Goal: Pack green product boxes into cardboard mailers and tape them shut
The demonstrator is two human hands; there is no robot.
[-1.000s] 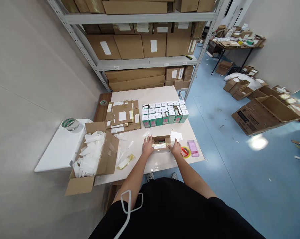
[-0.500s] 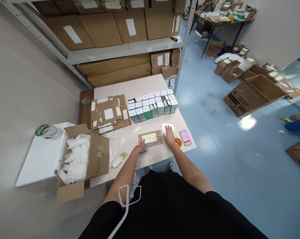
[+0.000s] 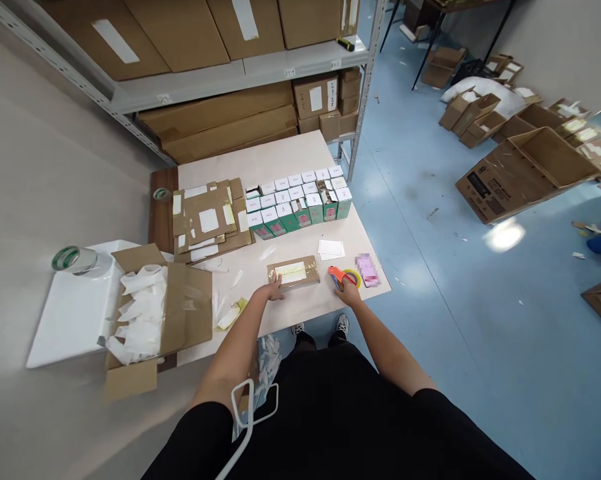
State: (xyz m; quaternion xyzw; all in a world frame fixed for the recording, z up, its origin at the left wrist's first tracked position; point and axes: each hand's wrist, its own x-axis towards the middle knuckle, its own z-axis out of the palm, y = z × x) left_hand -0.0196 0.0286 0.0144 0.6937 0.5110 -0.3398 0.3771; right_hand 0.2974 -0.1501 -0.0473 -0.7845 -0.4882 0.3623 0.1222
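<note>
R hand (image 3: 349, 292) tight round orange tape dispenser (image 3: 336, 273), L hand (image 3: 272, 290) spread on ctn (image 3: 311, 268) w/ white label (image 3: 293, 271), text illeg.

One head-worn camera looks forward and down from well above the cream, flat, rectangular worktop (image 3: 285, 152), near side.

1. Left hand (image 3: 271, 291) rests at the near-left corner of the taped carton (image 3: 309, 268), fingers reaching onto its top
2. Left thumb (image 3: 281, 296) sits apart from those fingers, along the carton's near side
3. Left forearm (image 3: 235, 350) slants in from the carton's near left, bare below a short black sleeve (image 3: 203, 433)
4. Right hand (image 3: 349, 292) is right of the carton and clear of it, fingers curled in a grip, tips partly hidden
5. Right forearm (image 3: 383, 343) slants in from the carton's near right, also bare
</note>
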